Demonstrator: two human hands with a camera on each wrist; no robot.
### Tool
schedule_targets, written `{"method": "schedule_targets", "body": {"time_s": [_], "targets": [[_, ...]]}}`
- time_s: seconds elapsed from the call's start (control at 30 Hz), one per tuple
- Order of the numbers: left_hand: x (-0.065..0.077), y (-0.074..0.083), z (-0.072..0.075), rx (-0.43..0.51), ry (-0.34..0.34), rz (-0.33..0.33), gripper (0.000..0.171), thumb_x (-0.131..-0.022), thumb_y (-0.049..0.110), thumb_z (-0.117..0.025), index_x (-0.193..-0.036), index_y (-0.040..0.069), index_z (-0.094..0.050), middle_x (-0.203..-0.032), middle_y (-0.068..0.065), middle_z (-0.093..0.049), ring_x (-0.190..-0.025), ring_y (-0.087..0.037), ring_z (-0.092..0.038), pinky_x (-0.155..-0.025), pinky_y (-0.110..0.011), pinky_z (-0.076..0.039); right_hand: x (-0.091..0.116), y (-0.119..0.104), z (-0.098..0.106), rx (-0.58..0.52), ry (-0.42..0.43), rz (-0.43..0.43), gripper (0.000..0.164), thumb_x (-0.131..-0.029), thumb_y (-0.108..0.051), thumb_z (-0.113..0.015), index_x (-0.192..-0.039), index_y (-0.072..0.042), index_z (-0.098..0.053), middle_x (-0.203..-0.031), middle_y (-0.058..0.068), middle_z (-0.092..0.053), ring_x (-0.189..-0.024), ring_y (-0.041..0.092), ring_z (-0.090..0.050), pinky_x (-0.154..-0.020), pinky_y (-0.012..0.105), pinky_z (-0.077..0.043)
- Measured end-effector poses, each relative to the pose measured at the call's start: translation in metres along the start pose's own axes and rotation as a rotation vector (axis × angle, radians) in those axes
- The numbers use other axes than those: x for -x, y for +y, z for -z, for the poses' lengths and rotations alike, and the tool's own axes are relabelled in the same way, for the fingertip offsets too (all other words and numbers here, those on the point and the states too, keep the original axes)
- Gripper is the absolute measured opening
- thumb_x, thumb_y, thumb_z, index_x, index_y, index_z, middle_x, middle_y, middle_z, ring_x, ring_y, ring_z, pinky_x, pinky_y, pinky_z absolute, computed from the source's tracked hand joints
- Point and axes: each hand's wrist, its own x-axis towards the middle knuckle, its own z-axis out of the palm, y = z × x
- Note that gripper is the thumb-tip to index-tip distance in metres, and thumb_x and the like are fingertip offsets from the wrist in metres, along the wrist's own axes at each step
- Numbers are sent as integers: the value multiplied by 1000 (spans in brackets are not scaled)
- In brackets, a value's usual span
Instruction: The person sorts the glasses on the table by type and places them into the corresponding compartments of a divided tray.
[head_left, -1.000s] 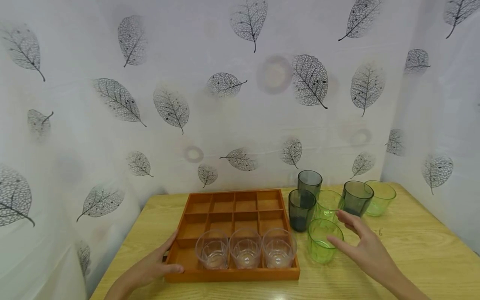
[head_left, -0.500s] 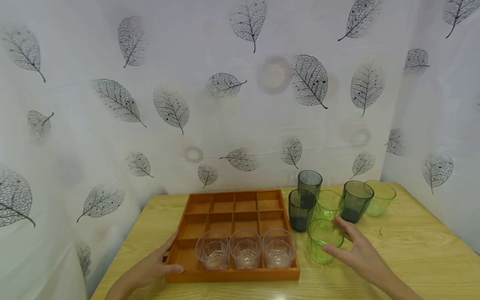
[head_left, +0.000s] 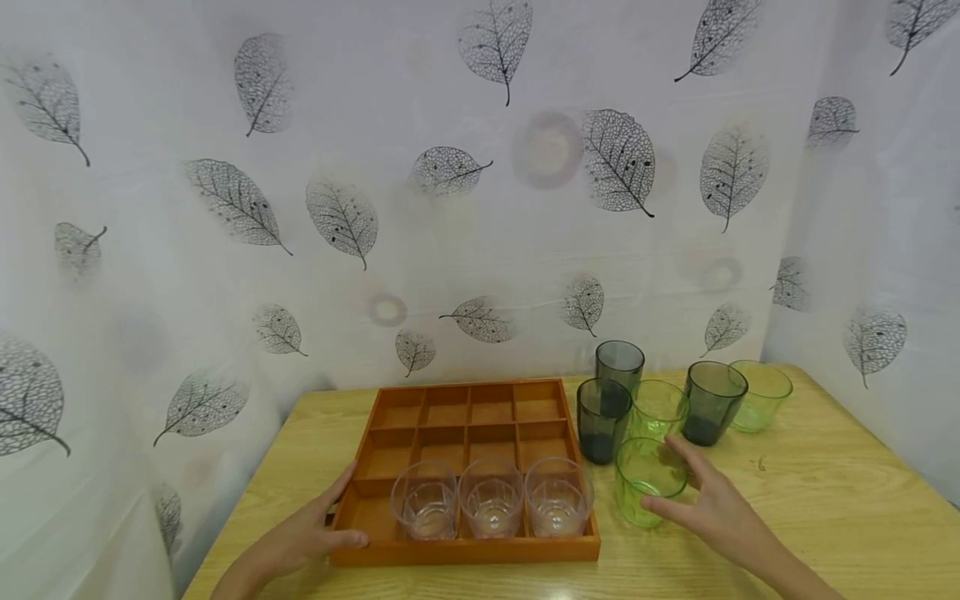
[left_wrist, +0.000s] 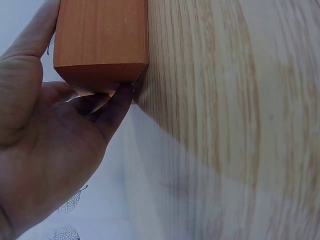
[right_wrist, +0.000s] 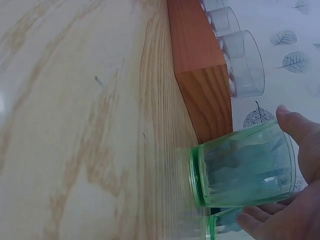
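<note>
Thumb on one side, fingers on the other, the right hand (head_left: pixel 716 508) grips a see-through green tumbler (head_left: pixel 645 479), upright just right of the orange-brown wooden compartment tray (head_left: pixel 465 552)! The left hand (head_left: pixel 303 532) clasps the tray's near left corner, three clear colourless tumblers (head_left: pixel 492 500) in its front row.

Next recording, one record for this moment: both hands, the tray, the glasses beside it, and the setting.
Left hand: holds the wooden tray at its near left corner
Right hand: thumb and fingers around the nearest green glass, which stands upright
Tray contents: three clear glasses in the near row; leftmost compartment of that row bare
Right of tray: three dark glasses, two more green glasses
Setting: light wood table, leaf-print cloth behind
</note>
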Motion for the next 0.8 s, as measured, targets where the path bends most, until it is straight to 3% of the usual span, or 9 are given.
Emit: {"method": "schedule_targets", "body": {"time_s": [0.33, 0.57, 0.8], "targets": [[0, 1, -1, -13, 11, 15, 105, -98, 27, -74, -164, 0, 3, -163, -38, 2, -140, -66, -26, -107, -73, -34, -1, 1, 0, -69, -6, 23, 91, -89, -25, -84, -153, 12, -32, -140, 31, -56, -125, 51, -55, -99, 63, -47], [1, 1, 0, -17, 11, 9, 105, -98, 28, -74, -164, 0, 3, -165, -36, 3, -142, -65, -20, -108, -74, -31, -2, 0, -1, -62, -10, 8, 89, -89, -25, -84, -153, 11, -34, -139, 31, -56, -124, 50, -56, -98, 63, -49], [1, 2, 1, -16, 9, 20, 105, -98, 31, -73, -164, 1, 3, -166, -34, 4, -144, -63, -16, -109, -75, -28, -1, -4, 1, -32, 13, -17, 89, -88, -27, -85, -152, 11, -36, -135, 25, -61, -118, 43, -61, -95, 54, -53]]}}
